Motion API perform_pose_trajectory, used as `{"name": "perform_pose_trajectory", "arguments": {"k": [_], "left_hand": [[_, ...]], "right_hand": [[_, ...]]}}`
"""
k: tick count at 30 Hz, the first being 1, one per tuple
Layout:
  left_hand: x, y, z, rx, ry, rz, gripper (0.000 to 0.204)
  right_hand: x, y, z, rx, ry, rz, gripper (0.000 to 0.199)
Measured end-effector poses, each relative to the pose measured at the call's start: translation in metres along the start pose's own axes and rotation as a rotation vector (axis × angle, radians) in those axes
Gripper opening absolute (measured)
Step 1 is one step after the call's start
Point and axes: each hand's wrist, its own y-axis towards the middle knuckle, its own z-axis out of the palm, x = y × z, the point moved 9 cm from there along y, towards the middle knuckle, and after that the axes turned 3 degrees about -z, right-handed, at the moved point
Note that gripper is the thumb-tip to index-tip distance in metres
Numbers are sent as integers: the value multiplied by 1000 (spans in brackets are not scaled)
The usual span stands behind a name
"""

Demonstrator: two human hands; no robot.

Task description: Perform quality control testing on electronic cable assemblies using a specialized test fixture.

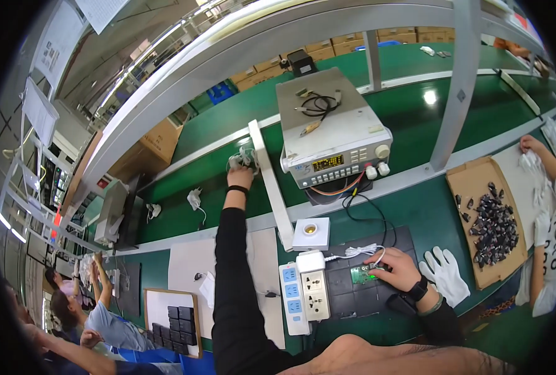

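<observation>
The left hand (240,170) reaches far to the conveyor and grasps a white charger (243,157). The right hand (395,265) holds a green board (360,274) on the black mat (353,294), beside the power strip (294,298).

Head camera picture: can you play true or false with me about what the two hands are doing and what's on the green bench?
1. The left hand reaches out to a white charger on the conveyor belt. True.
2. The right hand holds a red ball. False: its fingers rest at a small green circuit board on a black mat.
3. A pair of white gloves lies right of the right hand. True.
4. The grey test instrument has a cat on top. False: coiled black cables lie there.
5. The cardboard tray holds small dark parts. True.
</observation>
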Motion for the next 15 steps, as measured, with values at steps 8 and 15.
{"name": "perform_pose_trajectory", "arguments": {"k": [8,15], "left_hand": [[52,-111,-178,-111,-1516,-225,26],[-80,-244,-363,13,-1692,303,34]], "right_hand": [[-7,-30,-66,-317,187,314,20],[162,-9,-24,-463,-73,-313,84]]}}
